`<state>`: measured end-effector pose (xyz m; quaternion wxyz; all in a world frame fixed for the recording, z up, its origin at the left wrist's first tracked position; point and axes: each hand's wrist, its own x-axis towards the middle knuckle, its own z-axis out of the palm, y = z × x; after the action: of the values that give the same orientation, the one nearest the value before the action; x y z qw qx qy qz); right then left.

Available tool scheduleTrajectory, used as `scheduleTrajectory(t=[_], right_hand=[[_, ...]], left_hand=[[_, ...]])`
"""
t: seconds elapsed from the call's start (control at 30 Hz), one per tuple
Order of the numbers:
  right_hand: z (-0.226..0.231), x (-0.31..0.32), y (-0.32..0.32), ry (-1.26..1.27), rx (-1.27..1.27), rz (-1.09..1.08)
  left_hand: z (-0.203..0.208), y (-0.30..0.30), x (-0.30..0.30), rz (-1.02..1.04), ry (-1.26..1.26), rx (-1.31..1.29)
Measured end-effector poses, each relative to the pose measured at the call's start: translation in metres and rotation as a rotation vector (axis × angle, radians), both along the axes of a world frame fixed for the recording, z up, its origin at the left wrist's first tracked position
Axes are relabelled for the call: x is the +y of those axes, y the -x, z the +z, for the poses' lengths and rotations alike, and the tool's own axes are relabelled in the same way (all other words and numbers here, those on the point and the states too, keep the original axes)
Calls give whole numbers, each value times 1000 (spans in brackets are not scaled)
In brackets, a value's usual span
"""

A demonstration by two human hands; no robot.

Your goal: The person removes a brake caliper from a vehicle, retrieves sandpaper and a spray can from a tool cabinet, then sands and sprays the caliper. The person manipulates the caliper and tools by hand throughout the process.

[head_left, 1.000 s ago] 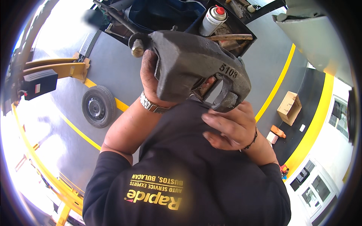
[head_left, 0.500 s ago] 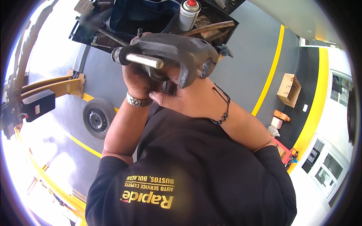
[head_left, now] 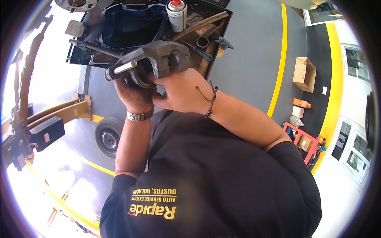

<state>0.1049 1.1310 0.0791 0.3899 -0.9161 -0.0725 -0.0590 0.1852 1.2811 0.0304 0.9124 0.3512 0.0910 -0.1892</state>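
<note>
A dark grey brake caliper (head_left: 158, 55) is held up in front of my chest, its shiny guide pin (head_left: 125, 67) sticking out at the left. My left hand (head_left: 135, 97), with a metal watch at the wrist, grips the caliper from below; its fingers are mostly hidden behind the metal. My right hand (head_left: 180, 92), wearing a black beaded bracelet, is closed on the caliper's underside, its thumb next to the left palm. The fingertips of both hands are partly covered by the caliper.
Beyond the caliper stands a dark tool tray (head_left: 222, 33) with a spray can (head_left: 177, 18), a wooden handle (head_left: 202, 24), a screwdriver (head_left: 203, 54) and a blue-lined bin (head_left: 129, 27). A wheel (head_left: 108, 137) lies at left near a yellow lift arm (head_left: 59, 115). A cardboard box (head_left: 304, 74) sits right.
Both hands have shifted left with the caliper, which now appears smaller and farther from me. More of the tray shows, including the screwdriver and a dark ring.
</note>
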Motion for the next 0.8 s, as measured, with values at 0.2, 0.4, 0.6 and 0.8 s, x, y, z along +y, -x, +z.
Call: scheduleTrajectory(t=[0.2,0.4,0.6,0.8], right_hand=[[14,1,12,84,-18,-32],[8,-35,36,-122,-331,-28],[20,-36,39,22,-249,-36],[44,-13,7,250,-145,19]], left_hand=[[5,1,-5,-73,154,107],[28,1,-2,-211,551,21],[45,3,0,-235,600,-41],[48,-1,-3,-101,341,-67]])
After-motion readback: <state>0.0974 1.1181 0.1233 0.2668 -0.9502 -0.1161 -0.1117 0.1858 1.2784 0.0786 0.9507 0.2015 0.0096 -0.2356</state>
